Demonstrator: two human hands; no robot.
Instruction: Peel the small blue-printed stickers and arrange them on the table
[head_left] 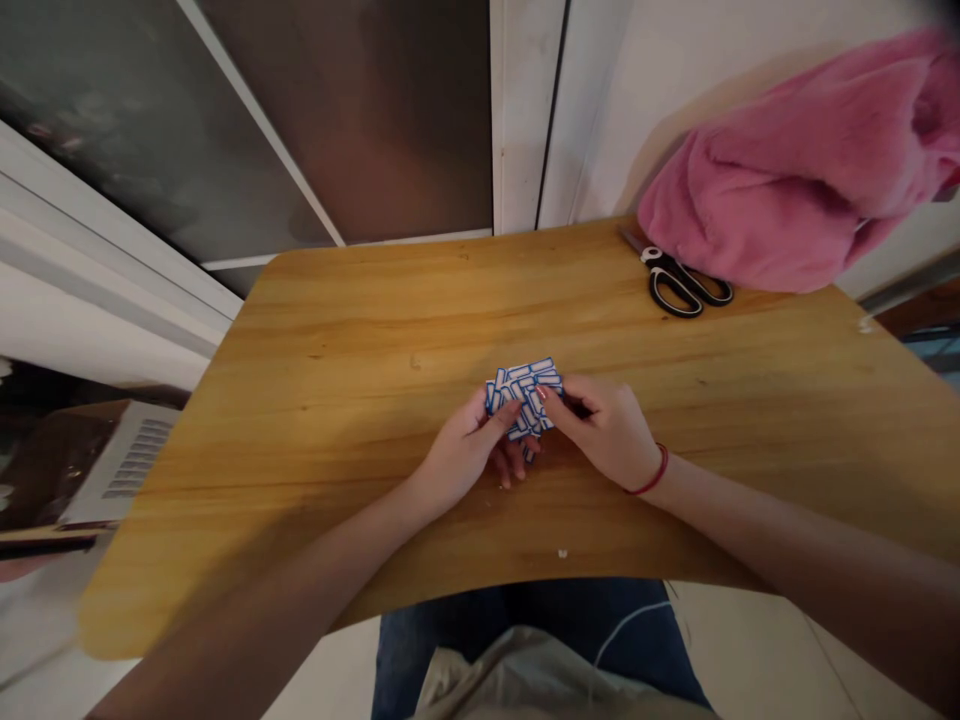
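Near the middle of the wooden table, both hands hold a small flat bundle of white paper pieces edged in blue point(525, 392). The pieces lie at many angles; whether they are loose or joined I cannot tell. My left hand point(472, 440) grips the bundle from the left, thumb on top and fingers curled beneath it. From the right, my right hand point(606, 425) pinches its edge, with the thumb pressed on the upper face. A red string circles the right wrist. The underside of the bundle is mostly hidden by the fingers.
Black-handled scissors point(679, 285) lie at the table's back right, beside a pink plush cloth point(795, 180). A tiny white scrap point(562, 553) rests near the front edge of the table point(360, 330). A cardboard box point(124, 465) stands beyond the left edge.
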